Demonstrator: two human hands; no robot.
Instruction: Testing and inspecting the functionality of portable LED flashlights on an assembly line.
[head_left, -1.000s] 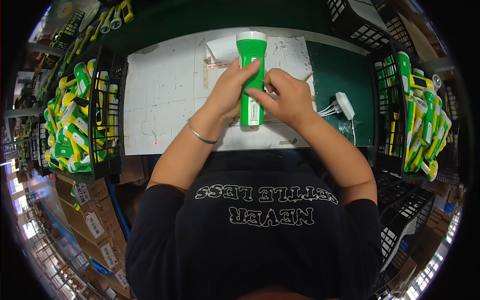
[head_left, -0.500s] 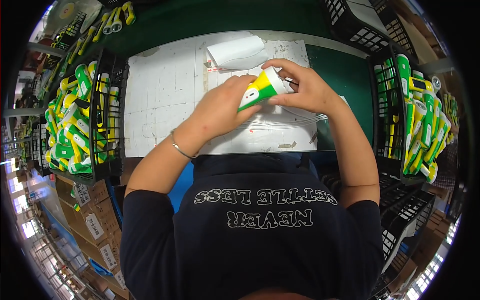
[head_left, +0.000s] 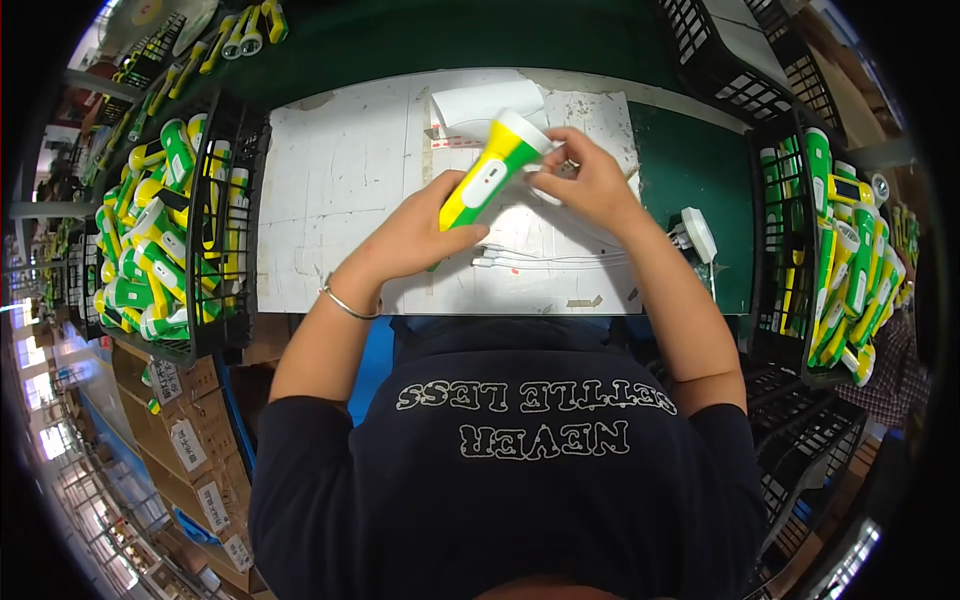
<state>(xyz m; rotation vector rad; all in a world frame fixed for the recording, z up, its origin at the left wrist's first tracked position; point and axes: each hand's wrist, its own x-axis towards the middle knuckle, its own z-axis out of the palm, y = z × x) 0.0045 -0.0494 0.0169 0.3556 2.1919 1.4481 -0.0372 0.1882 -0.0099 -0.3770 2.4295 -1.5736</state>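
Observation:
A green, yellow and white flashlight is tilted over the worktable, its wide white head pointing away from me. My left hand is closed around its handle, the thumb lying across the near end. Just right of the flashlight's head is my right hand, with thumb and fingers curved and apart. Whether its fingertips touch the head's rim I cannot tell. White cables with plug ends lie on the sheet below. A curled white paper rests behind the flashlight.
Black crates full of similar flashlights stand at left and right. A white angular device sits beside my right forearm. More flashlights lie at the far left. The white sheet covers part of the green table.
The flashlight has swung to point more away from me, its handle now more exposed. My right hand has drawn off its head. The white device by my right forearm has come into sight.

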